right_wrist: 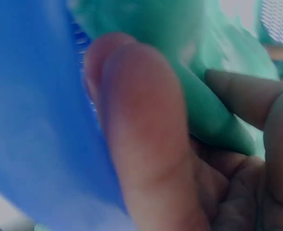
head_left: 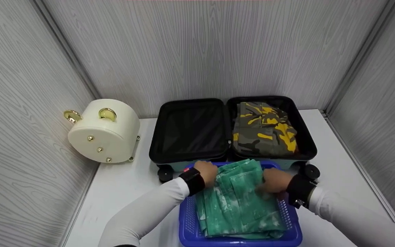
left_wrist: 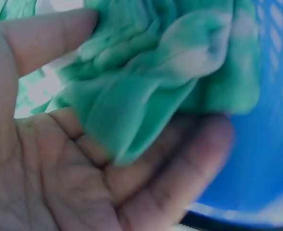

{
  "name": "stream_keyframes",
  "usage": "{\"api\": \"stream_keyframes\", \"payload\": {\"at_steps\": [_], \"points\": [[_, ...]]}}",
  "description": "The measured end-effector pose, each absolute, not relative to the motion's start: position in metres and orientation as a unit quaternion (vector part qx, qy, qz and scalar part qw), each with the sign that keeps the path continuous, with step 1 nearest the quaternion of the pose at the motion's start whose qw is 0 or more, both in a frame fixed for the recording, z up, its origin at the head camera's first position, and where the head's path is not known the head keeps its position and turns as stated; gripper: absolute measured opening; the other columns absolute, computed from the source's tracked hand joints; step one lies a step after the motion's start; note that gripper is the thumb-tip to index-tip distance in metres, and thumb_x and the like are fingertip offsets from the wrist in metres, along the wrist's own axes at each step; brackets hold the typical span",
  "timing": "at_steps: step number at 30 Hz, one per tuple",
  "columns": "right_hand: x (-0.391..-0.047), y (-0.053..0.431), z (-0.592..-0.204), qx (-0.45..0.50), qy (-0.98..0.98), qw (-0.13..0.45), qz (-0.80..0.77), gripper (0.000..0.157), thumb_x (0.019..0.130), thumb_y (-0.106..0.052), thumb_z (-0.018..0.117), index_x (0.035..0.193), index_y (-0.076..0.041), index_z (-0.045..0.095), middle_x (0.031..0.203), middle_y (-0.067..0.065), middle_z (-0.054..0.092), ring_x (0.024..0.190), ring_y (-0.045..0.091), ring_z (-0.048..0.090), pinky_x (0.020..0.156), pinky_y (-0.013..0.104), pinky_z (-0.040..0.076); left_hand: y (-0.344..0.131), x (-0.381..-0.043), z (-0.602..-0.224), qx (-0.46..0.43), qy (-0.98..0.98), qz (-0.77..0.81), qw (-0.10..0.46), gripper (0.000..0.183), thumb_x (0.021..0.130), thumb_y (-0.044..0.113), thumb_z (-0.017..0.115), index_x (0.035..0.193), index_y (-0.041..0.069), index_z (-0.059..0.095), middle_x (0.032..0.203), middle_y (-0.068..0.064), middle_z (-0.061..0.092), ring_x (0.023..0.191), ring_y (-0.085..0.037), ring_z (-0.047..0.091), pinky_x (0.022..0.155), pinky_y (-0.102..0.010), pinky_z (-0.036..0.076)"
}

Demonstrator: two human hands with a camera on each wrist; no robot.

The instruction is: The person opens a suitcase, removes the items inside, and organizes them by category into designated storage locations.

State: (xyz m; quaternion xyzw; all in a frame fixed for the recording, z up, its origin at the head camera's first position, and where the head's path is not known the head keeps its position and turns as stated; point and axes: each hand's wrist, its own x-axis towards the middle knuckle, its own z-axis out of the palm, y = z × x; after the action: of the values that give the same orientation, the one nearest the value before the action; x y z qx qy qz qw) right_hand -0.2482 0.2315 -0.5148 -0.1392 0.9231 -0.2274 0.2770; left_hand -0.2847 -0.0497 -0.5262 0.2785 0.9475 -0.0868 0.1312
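Note:
A folded green-and-white patterned garment (head_left: 242,202) lies in a blue plastic basket (head_left: 240,243). At its far left edge my left hand (head_left: 207,173) grips the cloth; in the left wrist view, a loose fold of the garment (left_wrist: 127,110) sits between thumb and fingers. My right hand (head_left: 275,181) holds the opposite edge, blurred in the head view. The right wrist view has its fingers (right_wrist: 141,110) between the cloth and the basket wall, with the thumb against the green fabric (right_wrist: 218,115). Parts of the fingertips are hidden by cloth.
Directly behind the basket, an opened black-lined suitcase (head_left: 190,130) lies flat, its wheels (head_left: 165,174) toward me. A folded grey, black and yellow camouflage garment (head_left: 266,130) fills its right half. A cream rounded case (head_left: 108,127) with gold handles stands left, near the panel wall.

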Motion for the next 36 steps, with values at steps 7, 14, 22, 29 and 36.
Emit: {"api": "stream_keyframes", "payload": {"at_steps": [7,14,22,29,36], "points": [[-0.296,0.272,-0.478,-0.07,0.894,0.229,-0.379,0.044,0.11,-0.037,0.065,0.083,-0.002,0.071,0.067,0.004,0.073,0.058,0.014,0.069,0.056,0.03,0.06,-0.034,-0.323,-0.489,0.21,0.964,0.091,0.134,0.041,0.099,0.043,0.078,0.073,0.015,0.065,0.074,-0.004,0.065,0.067,-0.021,0.063,0.064,-0.035,0.052],[-0.344,0.312,-0.48,0.058,0.848,0.128,-0.511,0.039,0.109,-0.036,0.066,0.077,-0.015,0.056,0.066,-0.009,0.053,0.058,0.005,0.053,0.056,0.024,0.051,0.007,-0.373,-0.484,0.147,0.897,0.388,0.15,0.053,0.108,0.033,0.067,0.059,0.021,0.051,0.052,0.008,0.038,0.046,-0.009,0.03,0.051,-0.026,0.03],[-0.364,0.349,-0.507,0.137,0.845,0.162,-0.491,0.092,0.109,-0.054,0.052,0.16,0.018,0.028,0.132,0.031,0.06,0.095,0.028,0.072,0.091,0.04,0.064,0.044,-0.395,-0.494,0.002,0.762,0.596,0.255,0.042,0.114,0.034,0.057,0.135,-0.002,0.063,0.125,-0.01,0.073,0.105,-0.019,0.072,0.098,-0.039,0.053],[-0.373,0.346,-0.518,0.124,0.852,0.226,-0.455,0.098,0.11,-0.052,0.049,0.167,0.016,0.007,0.172,0.041,0.019,0.152,0.057,0.039,0.115,0.057,0.054,0.055,-0.396,-0.503,-0.008,0.733,0.617,0.287,0.072,0.116,0.031,0.052,0.174,0.005,0.018,0.182,-0.016,0.02,0.166,-0.035,0.028,0.135,-0.051,0.028],[-0.376,0.341,-0.527,0.073,0.897,0.252,-0.356,0.099,0.109,-0.051,0.054,0.164,0.021,0.014,0.168,0.046,0.02,0.15,0.054,0.04,0.118,0.056,0.047,0.065,-0.398,-0.512,0.032,0.774,0.562,0.289,0.074,0.116,0.028,0.05,0.174,0.001,0.013,0.183,-0.018,0.013,0.168,-0.036,0.021,0.134,-0.046,0.029]]}}
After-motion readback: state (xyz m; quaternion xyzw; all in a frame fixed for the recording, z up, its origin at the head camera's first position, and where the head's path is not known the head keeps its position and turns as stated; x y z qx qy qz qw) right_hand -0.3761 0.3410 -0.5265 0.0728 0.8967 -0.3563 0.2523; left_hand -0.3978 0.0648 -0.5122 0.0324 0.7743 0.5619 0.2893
